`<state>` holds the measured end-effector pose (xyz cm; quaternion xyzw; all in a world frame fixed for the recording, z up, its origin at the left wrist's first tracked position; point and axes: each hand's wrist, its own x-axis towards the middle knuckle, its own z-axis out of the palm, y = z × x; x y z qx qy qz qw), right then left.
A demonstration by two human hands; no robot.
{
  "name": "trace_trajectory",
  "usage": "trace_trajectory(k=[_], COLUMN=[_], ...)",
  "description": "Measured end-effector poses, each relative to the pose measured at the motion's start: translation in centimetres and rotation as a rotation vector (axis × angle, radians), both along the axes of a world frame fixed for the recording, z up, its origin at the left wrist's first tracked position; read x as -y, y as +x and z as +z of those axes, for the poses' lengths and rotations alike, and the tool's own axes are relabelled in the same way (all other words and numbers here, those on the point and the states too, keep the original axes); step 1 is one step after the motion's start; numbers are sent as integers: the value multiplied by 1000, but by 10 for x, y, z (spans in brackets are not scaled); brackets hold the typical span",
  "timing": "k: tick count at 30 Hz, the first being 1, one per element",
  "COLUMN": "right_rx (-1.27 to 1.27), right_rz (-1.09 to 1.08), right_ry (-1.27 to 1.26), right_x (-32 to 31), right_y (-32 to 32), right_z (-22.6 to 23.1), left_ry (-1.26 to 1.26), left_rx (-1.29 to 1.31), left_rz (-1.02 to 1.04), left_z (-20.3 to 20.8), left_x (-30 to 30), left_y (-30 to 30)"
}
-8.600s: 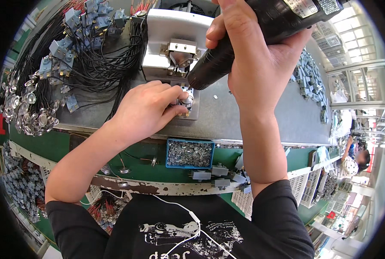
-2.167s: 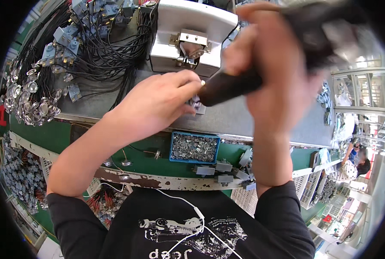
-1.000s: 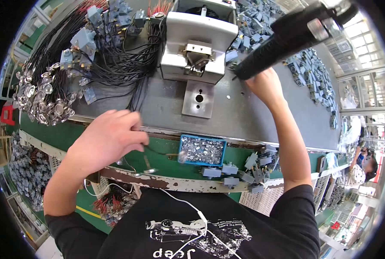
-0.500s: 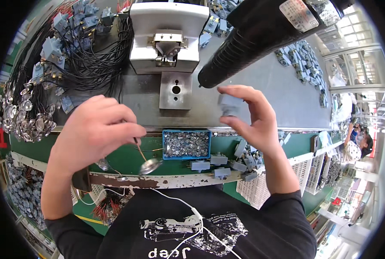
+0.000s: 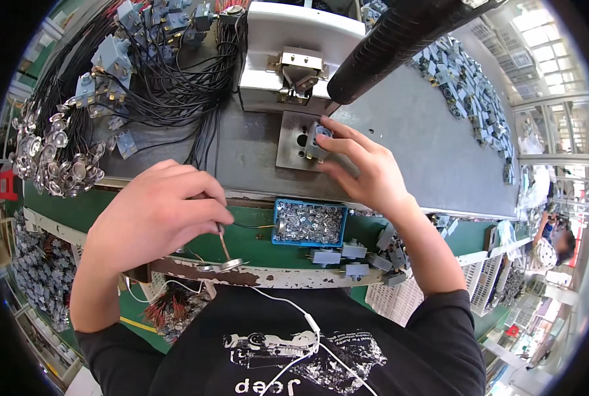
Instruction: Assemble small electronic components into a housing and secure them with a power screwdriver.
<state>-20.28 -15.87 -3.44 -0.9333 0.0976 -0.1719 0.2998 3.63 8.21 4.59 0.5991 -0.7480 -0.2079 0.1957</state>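
The grey metal benchtop (image 5: 426, 145) is occupied by a white machine (image 5: 261, 39), a flat metal plate (image 5: 288, 145) before it, bunched black cables (image 5: 205, 102) at left and heaped grey switches (image 5: 466, 99) at right. On the lower green surface (image 5: 258, 214), a blue tray (image 5: 310, 245) is set, with loose grey blocks (image 5: 355, 270) scattered near it.

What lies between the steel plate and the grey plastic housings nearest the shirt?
The head view shows the metal bench's front edge, then a blue tray of small metal parts.

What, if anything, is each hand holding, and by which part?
The left hand pinches a metal disc by the top of its thin stem; the right hand grips a grey block, apparently by its two ends.
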Motion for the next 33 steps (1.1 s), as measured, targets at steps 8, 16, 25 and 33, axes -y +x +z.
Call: trace_trajectory(k=[8, 16, 25, 33], right_rx=[73, -41, -159, -439], right_rz=[131, 19, 25, 207], right_ry=[-150, 158, -170, 797], right_x=[-5, -58, -61, -9], right_y=[13, -6, -15, -15], right_z=[-4, 69, 76, 51], left_ry=[-53, -355, -313, -117], left_rx=[32, 163, -171, -75], left_rz=[-7, 59, 30, -34], left_z=[-8, -12, -42, -39], left_x=[25, 54, 84, 75], left_y=[-16, -24, -35, -17])
